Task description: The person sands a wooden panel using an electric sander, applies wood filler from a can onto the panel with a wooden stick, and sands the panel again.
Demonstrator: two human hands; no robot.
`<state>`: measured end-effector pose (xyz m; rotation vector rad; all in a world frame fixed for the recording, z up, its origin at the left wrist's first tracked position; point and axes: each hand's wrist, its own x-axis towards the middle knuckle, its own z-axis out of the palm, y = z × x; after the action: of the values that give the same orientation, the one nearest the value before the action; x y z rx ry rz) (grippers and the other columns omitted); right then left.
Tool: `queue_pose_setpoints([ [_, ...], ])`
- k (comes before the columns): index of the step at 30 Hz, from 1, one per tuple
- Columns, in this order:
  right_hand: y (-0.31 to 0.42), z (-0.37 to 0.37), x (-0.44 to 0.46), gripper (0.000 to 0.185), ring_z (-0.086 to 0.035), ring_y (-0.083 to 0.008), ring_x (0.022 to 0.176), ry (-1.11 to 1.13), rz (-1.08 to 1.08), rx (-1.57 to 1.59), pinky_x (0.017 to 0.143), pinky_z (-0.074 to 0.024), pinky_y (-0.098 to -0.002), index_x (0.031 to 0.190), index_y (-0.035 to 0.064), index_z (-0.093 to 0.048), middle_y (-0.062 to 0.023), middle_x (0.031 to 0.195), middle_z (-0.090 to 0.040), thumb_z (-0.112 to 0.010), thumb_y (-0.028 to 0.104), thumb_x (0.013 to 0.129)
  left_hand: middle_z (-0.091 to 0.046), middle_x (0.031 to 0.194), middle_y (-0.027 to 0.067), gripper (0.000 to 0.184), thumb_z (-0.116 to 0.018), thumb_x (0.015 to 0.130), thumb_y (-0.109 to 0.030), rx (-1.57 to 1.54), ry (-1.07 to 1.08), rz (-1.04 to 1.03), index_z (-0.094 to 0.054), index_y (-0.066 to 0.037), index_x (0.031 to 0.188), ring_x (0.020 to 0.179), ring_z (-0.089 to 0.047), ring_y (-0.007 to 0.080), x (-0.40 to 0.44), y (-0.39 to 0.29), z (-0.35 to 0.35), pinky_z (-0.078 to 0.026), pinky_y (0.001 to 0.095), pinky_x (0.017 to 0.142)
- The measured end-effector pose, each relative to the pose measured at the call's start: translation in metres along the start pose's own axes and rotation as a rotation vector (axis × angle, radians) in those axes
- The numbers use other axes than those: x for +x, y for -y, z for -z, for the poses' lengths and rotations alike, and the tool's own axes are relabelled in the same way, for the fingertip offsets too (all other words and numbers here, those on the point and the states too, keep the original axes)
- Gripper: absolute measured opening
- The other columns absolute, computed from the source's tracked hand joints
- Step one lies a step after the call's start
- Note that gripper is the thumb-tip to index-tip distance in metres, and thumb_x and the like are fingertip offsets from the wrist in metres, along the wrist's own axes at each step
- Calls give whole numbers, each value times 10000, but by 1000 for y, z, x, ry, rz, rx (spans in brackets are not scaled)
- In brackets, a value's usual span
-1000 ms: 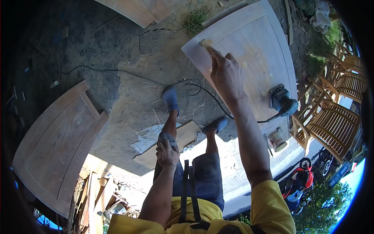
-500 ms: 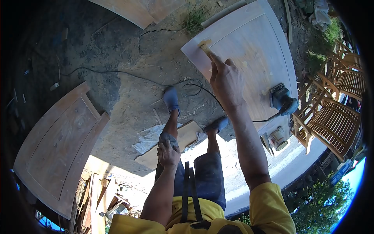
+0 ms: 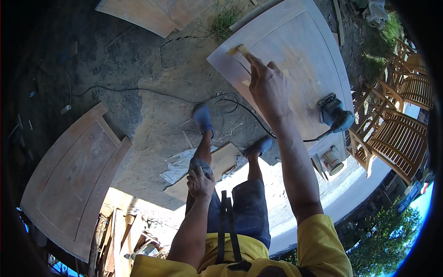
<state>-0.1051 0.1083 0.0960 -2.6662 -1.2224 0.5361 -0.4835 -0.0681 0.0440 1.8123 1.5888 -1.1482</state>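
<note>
My right hand [image 3: 271, 90] grips a putty knife [image 3: 246, 53], its broad end against the wooden panel [image 3: 295, 51] near its left corner. A tan smear of filler shows beside the blade, with more pale patches across the panel. My left hand [image 3: 201, 183] rests over my bent left knee, on a grey, dusty-looking surface; its fingers are partly spread. A teal electric sander [image 3: 336, 114] lies on the panel's lower right part, to the right of my right forearm. Close below it stands a small filler-smeared can [image 3: 332, 162].
A black cord [image 3: 161, 91] runs over the ground to the sander. A second wooden panel [image 3: 76, 180] lies at the left, another panel [image 3: 152, 14] at the top. Slatted wooden chairs [image 3: 397, 138] stand at the right. Scrap wood [image 3: 122, 235] is piled at lower left.
The putty knife has moved slightly with my right hand, and another tan patch shows beside the panel's left edge. My left hand stays on the knee. The view has shifted a little.
</note>
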Motion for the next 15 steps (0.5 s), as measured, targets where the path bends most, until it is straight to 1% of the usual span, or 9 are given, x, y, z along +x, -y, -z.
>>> queue_pose_setpoints([
  [3,-4,-3,7,323,-704,-381,750,-57,30,28,686,-553,-515,1354,232,-748,-173,880,-689,-649,219,1047,-563,1379,205,635,-686,918,-420,7,32,12,-549,-178,1489,1253,-613,443,1,0,3,-512,516,1057],
  [5,-9,2,5,341,-733,-379,779,14,21,-23,668,-576,-508,1383,241,-721,-187,947,-691,-599,237,1064,-565,1378,203,635,-686,918,-417,6,26,10,-548,-176,1489,1246,-616,442,2,-3,6,-514,516,1055],
  [8,-9,4,10,340,-730,-372,774,-28,42,21,663,-572,-511,1379,246,-726,-184,934,-692,-599,239,1065,-569,1372,201,634,-684,918,-415,14,29,7,-549,-172,1488,1230,-623,440,1,-3,4,-513,516,1053],
  [15,-15,4,12,344,-731,-372,779,-42,21,2,666,-572,-507,1378,251,-728,-175,917,-692,-596,227,1061,-577,1354,209,627,-678,920,-416,20,21,-4,-556,-157,1478,1212,-631,434,2,-3,6,-514,516,1039],
])
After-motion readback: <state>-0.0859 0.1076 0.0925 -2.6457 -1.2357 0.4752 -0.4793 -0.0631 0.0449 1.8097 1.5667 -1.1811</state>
